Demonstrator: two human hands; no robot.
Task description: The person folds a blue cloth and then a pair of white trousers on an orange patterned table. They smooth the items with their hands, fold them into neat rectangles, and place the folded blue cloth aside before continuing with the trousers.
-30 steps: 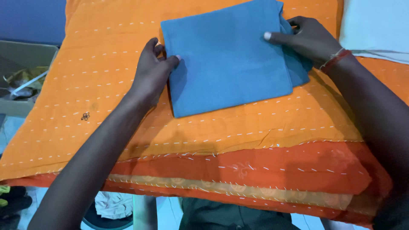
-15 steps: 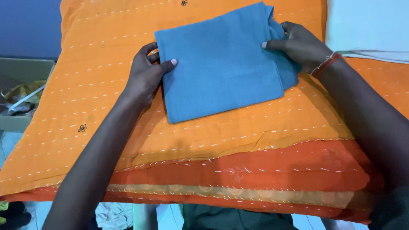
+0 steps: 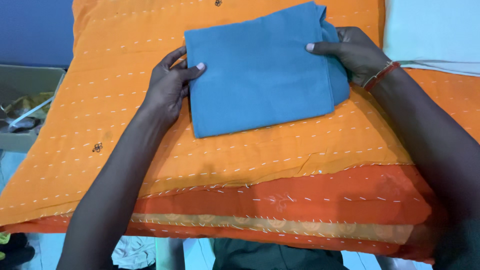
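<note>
A folded blue cloth (image 3: pixel 260 75) lies on a folded orange quilt (image 3: pixel 150 150) with white running stitches and a red-orange border. My left hand (image 3: pixel 170 87) grips the cloth's left edge, thumb on top and fingers under. On the right edge, my right hand (image 3: pixel 352 52) holds the cloth with the thumb pressed on top; a red thread band circles that wrist. The cloth's far right corner is bunched behind my right fingers.
A grey cardboard box (image 3: pixel 30 105) with odds and ends stands at the left beside the quilt. A pale blue-white sheet (image 3: pixel 435 30) lies at the upper right. Blue surface (image 3: pixel 35 30) at upper left. Clothes lie on the floor below the quilt's front edge.
Both hands kept their grip on the blue cloth's edges. The cloth and hands shifted slightly within the view as the camera moved; the cloth looks a little lifted and squared.
</note>
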